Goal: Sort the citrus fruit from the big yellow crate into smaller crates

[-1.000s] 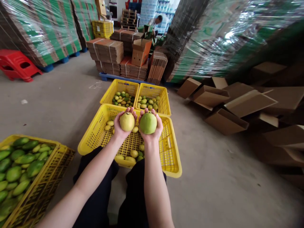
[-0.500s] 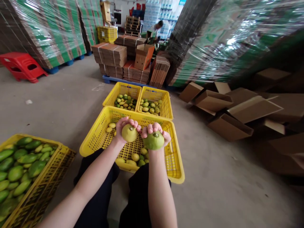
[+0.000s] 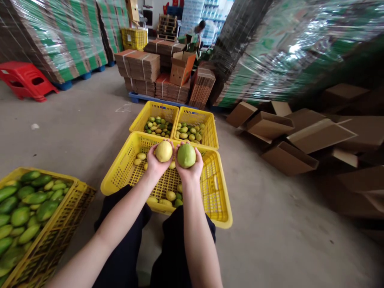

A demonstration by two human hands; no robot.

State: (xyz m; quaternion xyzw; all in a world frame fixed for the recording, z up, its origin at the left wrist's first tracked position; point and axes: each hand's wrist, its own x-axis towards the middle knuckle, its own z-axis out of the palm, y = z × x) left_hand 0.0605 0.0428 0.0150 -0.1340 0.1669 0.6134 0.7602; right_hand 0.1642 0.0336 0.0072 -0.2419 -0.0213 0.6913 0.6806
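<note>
yellow fruit (image 3: 163, 151) cupped in left hand (image 3: 157, 162); green fruit (image 3: 186, 155) in right hand (image 3: 189, 168) (palms up), above yellow crate (image 3: 120, 176).

yellow crates (image 3: 120, 180): 4 | held fruits (image 3: 164, 151): 2 | hands (image 3: 156, 162): 2 | red stool (image 3: 25, 82): 1

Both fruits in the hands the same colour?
No: the left hand holds a yellow fruit, while the right hand holds a green fruit.
</note>
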